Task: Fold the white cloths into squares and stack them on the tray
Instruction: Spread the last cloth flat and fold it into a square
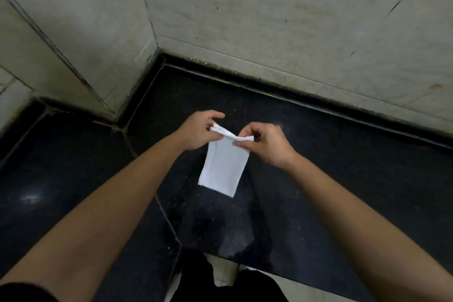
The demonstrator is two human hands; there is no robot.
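White folded rectangular cloth (223, 167) hangs over the black polished stone counter (343, 167), pinched at its top corners by the left hand (198, 131) and right hand (264, 144); curled fingertips hide those corners.

Black countertop (343, 179) below tiled wall (269, 19)

The white cloth (224, 167) is hiding its top corners inside each grip; the dark worktop (343, 179) is running off the left and right edges.
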